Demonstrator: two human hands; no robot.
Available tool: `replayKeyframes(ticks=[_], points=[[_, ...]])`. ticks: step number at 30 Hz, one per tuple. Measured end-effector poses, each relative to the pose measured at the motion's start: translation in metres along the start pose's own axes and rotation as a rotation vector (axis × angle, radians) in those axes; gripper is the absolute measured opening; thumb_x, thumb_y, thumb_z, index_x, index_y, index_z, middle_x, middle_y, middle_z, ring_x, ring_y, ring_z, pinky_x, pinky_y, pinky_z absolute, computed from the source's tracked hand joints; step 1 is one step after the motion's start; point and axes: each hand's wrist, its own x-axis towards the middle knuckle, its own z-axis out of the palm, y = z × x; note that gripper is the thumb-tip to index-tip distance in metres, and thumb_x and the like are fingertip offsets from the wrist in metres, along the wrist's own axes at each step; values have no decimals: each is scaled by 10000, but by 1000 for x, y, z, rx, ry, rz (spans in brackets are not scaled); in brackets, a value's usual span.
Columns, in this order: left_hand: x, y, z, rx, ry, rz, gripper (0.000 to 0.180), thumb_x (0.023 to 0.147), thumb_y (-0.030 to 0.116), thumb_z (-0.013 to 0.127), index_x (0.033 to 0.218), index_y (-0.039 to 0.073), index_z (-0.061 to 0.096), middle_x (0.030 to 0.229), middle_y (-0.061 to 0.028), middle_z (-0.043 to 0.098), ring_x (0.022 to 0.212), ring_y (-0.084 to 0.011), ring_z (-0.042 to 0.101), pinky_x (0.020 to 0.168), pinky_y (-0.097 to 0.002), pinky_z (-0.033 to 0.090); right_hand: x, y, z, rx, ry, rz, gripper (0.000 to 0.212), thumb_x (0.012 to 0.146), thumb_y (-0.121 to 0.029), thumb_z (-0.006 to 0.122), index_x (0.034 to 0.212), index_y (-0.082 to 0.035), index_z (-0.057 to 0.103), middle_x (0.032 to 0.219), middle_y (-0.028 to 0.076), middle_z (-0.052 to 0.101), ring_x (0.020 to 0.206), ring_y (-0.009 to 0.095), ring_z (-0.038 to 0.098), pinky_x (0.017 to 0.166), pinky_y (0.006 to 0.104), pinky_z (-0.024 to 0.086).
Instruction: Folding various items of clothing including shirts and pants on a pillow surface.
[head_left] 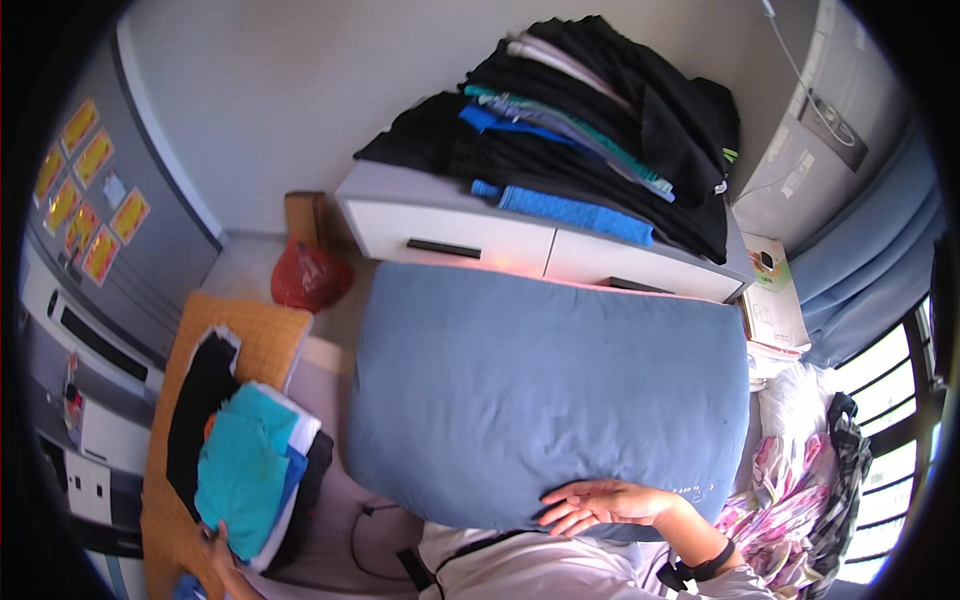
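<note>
A large blue-grey pillow lies across the middle in front of me. My right hand rests on its near edge, fingers spread and holding nothing. At the lower left, my left hand grips the near edge of a folded teal garment; some of its fingers are hidden. That garment lies on top of a small pile with white, blue and dark cloth showing at its side. Beside the pile is a folded black garment. Both lie on an orange-brown woven mat.
A white drawer cabinet stands beyond the pillow, heaped with black clothes and a blue folded cloth. A red bag sits on the floor. Floral fabric lies at right, near a barred window and blue curtain.
</note>
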Motion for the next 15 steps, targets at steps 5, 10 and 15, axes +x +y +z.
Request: replayKeyframes(ticks=[5, 10, 15], points=[[-35, 76, 71, 1027, 541, 38, 513, 984, 251, 696, 1402, 14, 517, 1309, -180, 611, 1167, -323, 602, 987, -449, 496, -51, -41, -8, -146, 329, -258, 403, 1074, -180, 534, 1428, 10, 497, 1326, 168, 633, 1167, 251, 662, 1008, 366, 540], [-103, 217, 247, 89, -289, 646, 396, 1015, 232, 640, 1340, 11, 584, 1283, -167, 625, 1193, -279, 585, 1049, -405, 447, -107, -74, -85, -1252, 1647, -796, 345, 985, -201, 669, 1237, 28, 613, 1153, 189, 688, 1116, 353, 653, 991, 414, 502], [-133, 295, 429, -219, -813, 356, 611, 1029, 367, 628, 1481, 0, 442, 1478, -198, 494, 1380, -258, 469, 1117, -385, 397, -107, -69, -149, -1035, 1992, -585, 762, 916, -384, 757, 1435, 63, 423, 1480, 255, 437, 1403, 427, 400, 1149, 474, 364]])
